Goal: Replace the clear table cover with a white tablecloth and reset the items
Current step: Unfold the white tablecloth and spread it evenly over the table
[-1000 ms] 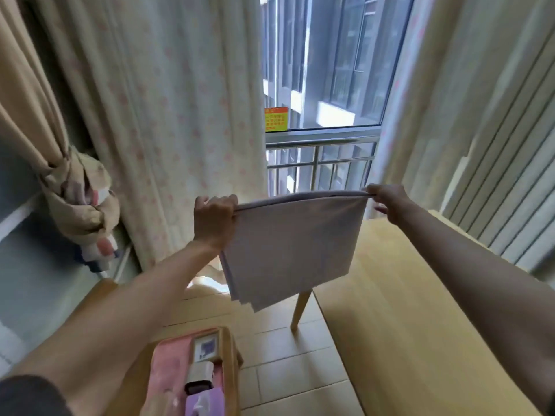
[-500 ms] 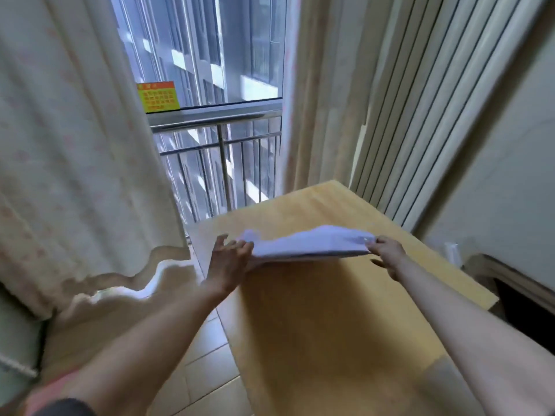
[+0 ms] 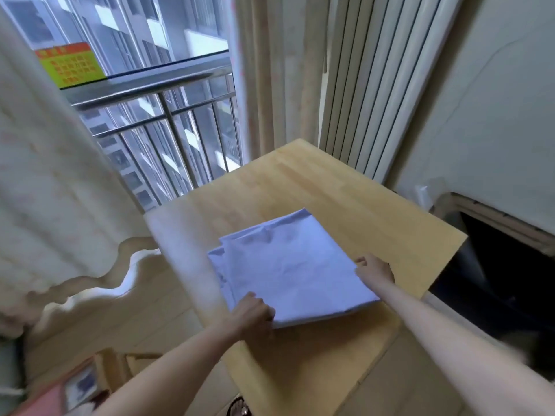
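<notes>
Head view is showing one white tablecloth (image 3: 292, 270), folded into a flat square, lying on one bare wooden table (image 3: 303, 181). It is sitting near the middle of the table top, a bit toward the person. Two hands are touching it. One left hand (image 3: 253, 313) is closing its fingers on the near left corner. One right hand (image 3: 374, 267) is lying at the right edge, with its fingers curled onto the cloth; I cannot tell how tightly it is gripping.

The cloth is lying just in front of both hands, between them. Its long side is running from the near right to the far left. The left hand is nearer to the person.

I think the next job is opening the folds, so the hands are needing to pull apart, out toward the table's edges. No clear cover is showing on the table.
</notes>
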